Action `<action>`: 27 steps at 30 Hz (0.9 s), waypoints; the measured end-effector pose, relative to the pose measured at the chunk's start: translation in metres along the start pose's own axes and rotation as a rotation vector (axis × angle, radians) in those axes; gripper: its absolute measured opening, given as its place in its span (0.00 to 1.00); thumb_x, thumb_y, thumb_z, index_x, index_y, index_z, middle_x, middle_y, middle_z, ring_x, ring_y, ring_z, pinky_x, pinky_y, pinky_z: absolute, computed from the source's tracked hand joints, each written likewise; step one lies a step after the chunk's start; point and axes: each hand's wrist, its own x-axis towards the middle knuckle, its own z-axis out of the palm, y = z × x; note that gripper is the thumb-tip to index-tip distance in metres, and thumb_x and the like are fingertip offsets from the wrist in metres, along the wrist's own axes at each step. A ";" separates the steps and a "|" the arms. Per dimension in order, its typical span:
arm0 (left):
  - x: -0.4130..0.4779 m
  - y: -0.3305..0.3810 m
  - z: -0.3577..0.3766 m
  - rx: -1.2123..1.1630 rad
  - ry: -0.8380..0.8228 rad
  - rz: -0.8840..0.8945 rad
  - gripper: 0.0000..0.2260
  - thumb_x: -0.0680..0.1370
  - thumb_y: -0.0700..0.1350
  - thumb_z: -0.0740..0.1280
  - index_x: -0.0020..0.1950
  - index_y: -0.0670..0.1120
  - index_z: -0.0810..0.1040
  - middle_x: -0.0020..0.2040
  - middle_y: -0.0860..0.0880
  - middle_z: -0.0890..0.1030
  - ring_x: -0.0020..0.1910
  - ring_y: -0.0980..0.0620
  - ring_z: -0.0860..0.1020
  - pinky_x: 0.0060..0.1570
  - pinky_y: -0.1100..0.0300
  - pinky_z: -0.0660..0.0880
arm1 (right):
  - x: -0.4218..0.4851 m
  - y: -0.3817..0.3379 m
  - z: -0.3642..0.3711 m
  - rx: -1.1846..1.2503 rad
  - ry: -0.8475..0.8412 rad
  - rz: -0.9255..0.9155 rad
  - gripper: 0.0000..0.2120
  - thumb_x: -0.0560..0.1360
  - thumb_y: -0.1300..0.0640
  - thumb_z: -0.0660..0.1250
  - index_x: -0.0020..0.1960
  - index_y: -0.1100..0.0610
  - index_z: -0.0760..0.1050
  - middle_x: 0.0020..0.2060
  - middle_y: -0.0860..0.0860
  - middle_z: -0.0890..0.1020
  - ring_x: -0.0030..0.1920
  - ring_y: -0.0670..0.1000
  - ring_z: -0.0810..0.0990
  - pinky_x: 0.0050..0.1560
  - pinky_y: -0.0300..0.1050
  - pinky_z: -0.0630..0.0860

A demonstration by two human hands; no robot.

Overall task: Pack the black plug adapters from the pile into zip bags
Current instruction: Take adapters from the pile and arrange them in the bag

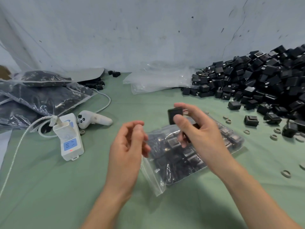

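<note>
My right hand [199, 129] pinches a black plug adapter [173, 114] between thumb and fingers, above a clear zip bag [175, 159] that lies on the green table and holds several black adapters. More dark adapters seem tucked in the same palm. My left hand [128, 146] hovers at the bag's left edge with fingers loosely curled; whether it holds the bag's lip is unclear. A big pile of black adapters [257, 81] fills the far right.
Filled zip bags [41, 98] are stacked at the far left. A white power strip [70, 138] with a cable and a white controller [94, 120] lie left of centre. Empty clear bags [156, 80] lie at the back. Small grey rings [285, 173] dot the right side.
</note>
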 end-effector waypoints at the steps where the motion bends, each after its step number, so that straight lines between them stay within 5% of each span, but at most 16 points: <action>1: -0.003 0.002 0.004 -0.030 -0.079 -0.025 0.10 0.79 0.53 0.64 0.55 0.50 0.78 0.40 0.51 0.81 0.34 0.51 0.78 0.33 0.62 0.76 | -0.003 0.001 0.003 -0.101 -0.032 -0.051 0.17 0.70 0.45 0.72 0.59 0.39 0.80 0.42 0.45 0.83 0.30 0.45 0.77 0.32 0.37 0.74; 4: -0.005 0.004 0.011 -0.087 -0.199 -0.097 0.15 0.77 0.54 0.65 0.59 0.48 0.76 0.44 0.49 0.83 0.37 0.49 0.80 0.32 0.60 0.77 | -0.006 0.005 0.008 -0.293 -0.145 -0.155 0.19 0.72 0.44 0.72 0.63 0.37 0.78 0.49 0.45 0.79 0.34 0.43 0.75 0.39 0.32 0.70; 9: -0.002 0.004 0.003 -0.130 -0.262 -0.153 0.18 0.75 0.54 0.68 0.58 0.43 0.77 0.42 0.48 0.83 0.37 0.53 0.80 0.31 0.60 0.77 | -0.004 0.004 0.003 -0.277 -0.271 -0.131 0.20 0.72 0.40 0.72 0.63 0.36 0.78 0.47 0.43 0.81 0.31 0.45 0.75 0.35 0.31 0.71; 12: 0.002 0.001 -0.018 -0.069 -0.101 -0.166 0.16 0.74 0.54 0.70 0.54 0.44 0.80 0.42 0.50 0.84 0.37 0.55 0.80 0.31 0.62 0.77 | -0.004 0.009 0.001 -0.244 -0.256 -0.092 0.23 0.73 0.37 0.69 0.67 0.37 0.75 0.47 0.42 0.80 0.32 0.46 0.77 0.32 0.30 0.71; 16: 0.011 -0.015 -0.064 0.138 0.205 -0.407 0.12 0.80 0.50 0.66 0.48 0.41 0.82 0.33 0.47 0.81 0.28 0.55 0.79 0.36 0.58 0.79 | 0.001 0.014 -0.009 -0.321 -0.043 -0.108 0.14 0.79 0.39 0.61 0.61 0.40 0.78 0.41 0.43 0.78 0.31 0.47 0.77 0.31 0.33 0.68; 22: 0.002 -0.025 -0.056 0.194 -0.003 -0.545 0.10 0.80 0.47 0.66 0.50 0.41 0.82 0.30 0.49 0.81 0.28 0.55 0.78 0.35 0.62 0.79 | 0.006 0.020 -0.015 -0.292 0.184 -0.091 0.11 0.84 0.46 0.57 0.55 0.40 0.78 0.40 0.42 0.79 0.31 0.46 0.76 0.33 0.40 0.70; 27: 0.000 -0.022 -0.026 0.098 -0.229 -0.609 0.15 0.80 0.48 0.67 0.54 0.35 0.82 0.50 0.35 0.84 0.42 0.49 0.80 0.43 0.62 0.80 | 0.007 0.021 -0.014 -0.225 0.272 -0.065 0.12 0.85 0.50 0.56 0.52 0.43 0.79 0.39 0.42 0.78 0.30 0.47 0.76 0.30 0.37 0.69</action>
